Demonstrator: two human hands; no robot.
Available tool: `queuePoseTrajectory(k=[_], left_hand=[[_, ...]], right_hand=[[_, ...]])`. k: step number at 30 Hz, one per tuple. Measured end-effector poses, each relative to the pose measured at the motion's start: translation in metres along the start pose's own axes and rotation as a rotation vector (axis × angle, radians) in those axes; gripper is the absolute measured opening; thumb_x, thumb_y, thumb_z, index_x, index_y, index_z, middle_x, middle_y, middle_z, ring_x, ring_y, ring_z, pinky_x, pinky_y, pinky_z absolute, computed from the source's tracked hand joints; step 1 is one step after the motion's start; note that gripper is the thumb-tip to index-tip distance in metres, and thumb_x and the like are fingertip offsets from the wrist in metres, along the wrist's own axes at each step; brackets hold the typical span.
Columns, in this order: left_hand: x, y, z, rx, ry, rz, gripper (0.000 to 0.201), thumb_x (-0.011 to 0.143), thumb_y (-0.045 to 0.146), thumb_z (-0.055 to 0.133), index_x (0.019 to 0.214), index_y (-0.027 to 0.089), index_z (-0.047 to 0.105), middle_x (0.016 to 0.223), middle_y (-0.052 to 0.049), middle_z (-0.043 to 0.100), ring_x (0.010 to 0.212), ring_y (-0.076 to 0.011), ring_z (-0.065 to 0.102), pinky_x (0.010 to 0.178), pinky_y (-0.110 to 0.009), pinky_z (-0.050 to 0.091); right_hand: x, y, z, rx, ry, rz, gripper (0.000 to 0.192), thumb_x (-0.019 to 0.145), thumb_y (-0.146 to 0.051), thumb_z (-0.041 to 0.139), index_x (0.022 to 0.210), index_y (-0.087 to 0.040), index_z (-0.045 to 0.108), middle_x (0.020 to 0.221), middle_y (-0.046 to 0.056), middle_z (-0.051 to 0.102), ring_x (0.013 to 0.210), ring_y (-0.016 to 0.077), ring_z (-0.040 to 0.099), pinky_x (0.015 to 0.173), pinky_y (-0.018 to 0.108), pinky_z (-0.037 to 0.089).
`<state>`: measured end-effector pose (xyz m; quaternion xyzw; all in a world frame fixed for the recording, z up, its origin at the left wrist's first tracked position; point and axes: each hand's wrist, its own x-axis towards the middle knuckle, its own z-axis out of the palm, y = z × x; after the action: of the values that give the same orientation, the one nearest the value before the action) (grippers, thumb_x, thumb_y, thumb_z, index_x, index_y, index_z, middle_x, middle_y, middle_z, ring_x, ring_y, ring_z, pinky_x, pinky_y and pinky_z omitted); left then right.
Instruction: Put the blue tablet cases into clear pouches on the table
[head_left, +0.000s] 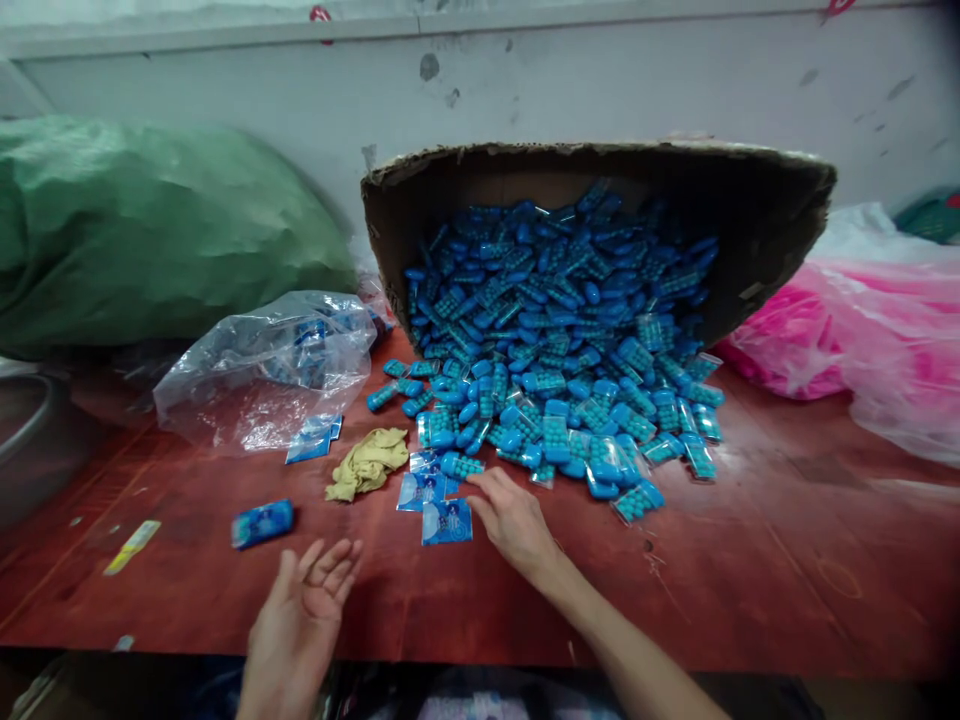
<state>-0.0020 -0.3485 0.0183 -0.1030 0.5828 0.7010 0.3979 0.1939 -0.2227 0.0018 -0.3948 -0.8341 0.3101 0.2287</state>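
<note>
My left hand point(304, 620) is turned palm up near the front edge, fingers spread and holding nothing. Just beyond it lies a small blue container with a printed wrap point(262, 523). My right hand point(517, 525) reaches forward, thumb and forefinger apart, its fingertips at a small clear container with a blue cap and blue pellets point(461, 466); whether they touch it is unclear. Below those fingers are flat blue printed sleeves point(448, 522). A large heap of similar containers point(555, 430) spills from a tipped cardboard box point(780, 230).
A crumpled yellowish cloth point(367, 463) and a clear plastic bag point(255, 390) lie left of the heap. Farther left are a green sack point(150, 240), a yellow-and-white cutter-like strip point(133, 546) and a grey basin point(37, 430). Pink items in plastic point(802, 330) sit right on the red table point(787, 580).
</note>
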Motion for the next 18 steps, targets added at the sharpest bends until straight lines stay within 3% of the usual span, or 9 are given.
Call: queuePoseTrajectory(k=[3, 7, 9, 14, 18], left_hand=[[-0.007, -0.025, 0.009, 0.123, -0.131, 0.004, 0.015, 0.077, 0.025, 0.047, 0.086, 0.016, 0.055, 0.059, -0.002, 0.062, 0.061, -0.0163, 0.062, 0.068, -0.033, 0.049], [-0.009, -0.043, 0.028, 0.526, -0.228, 0.372, 0.028, 0.067, 0.035, 0.06, 0.088, 0.016, 0.06, 0.062, -0.001, 0.063, 0.06, -0.0153, 0.058, 0.064, -0.028, 0.047], [-0.005, -0.046, 0.034, 0.635, -0.246, 0.482, 0.03, 0.066, 0.038, 0.059, 0.086, 0.015, 0.062, 0.07, -0.003, 0.064, 0.068, -0.0171, 0.059, 0.067, -0.029, 0.046], [0.009, -0.058, 0.033, 0.702, -0.345, 0.427, 0.034, 0.069, 0.041, 0.056, 0.089, 0.014, 0.061, 0.068, -0.003, 0.063, 0.061, -0.0159, 0.058, 0.058, -0.028, 0.046], [0.013, -0.066, 0.03, 0.725, -0.339, 0.43, 0.036, 0.069, 0.041, 0.055, 0.094, 0.014, 0.058, 0.072, -0.003, 0.064, 0.057, -0.0139, 0.056, 0.051, -0.025, 0.044]], right_hand=[[0.016, -0.006, 0.004, -0.146, 0.008, -0.013, 0.022, 0.086, -0.025, 0.044, 0.107, -0.025, 0.053, 0.097, 0.004, 0.055, 0.09, 0.0181, 0.054, 0.069, 0.024, 0.041], [0.014, -0.013, 0.015, -0.285, -0.091, -0.07, 0.021, 0.085, -0.026, 0.046, 0.106, -0.026, 0.052, 0.096, 0.003, 0.055, 0.088, 0.0184, 0.053, 0.065, 0.025, 0.04], [0.006, -0.012, 0.02, -0.345, -0.157, -0.066, 0.024, 0.082, -0.028, 0.052, 0.106, -0.025, 0.052, 0.098, 0.003, 0.055, 0.086, 0.0197, 0.052, 0.063, 0.026, 0.04], [-0.002, -0.002, 0.025, -0.338, -0.216, -0.023, 0.036, 0.077, -0.028, 0.059, 0.111, -0.027, 0.048, 0.107, 0.003, 0.051, 0.091, 0.0193, 0.05, 0.067, 0.026, 0.04], [0.004, 0.001, 0.023, -0.321, -0.248, 0.037, 0.026, 0.077, -0.029, 0.059, 0.101, -0.024, 0.052, 0.098, 0.002, 0.053, 0.088, 0.0177, 0.052, 0.063, 0.025, 0.037]])
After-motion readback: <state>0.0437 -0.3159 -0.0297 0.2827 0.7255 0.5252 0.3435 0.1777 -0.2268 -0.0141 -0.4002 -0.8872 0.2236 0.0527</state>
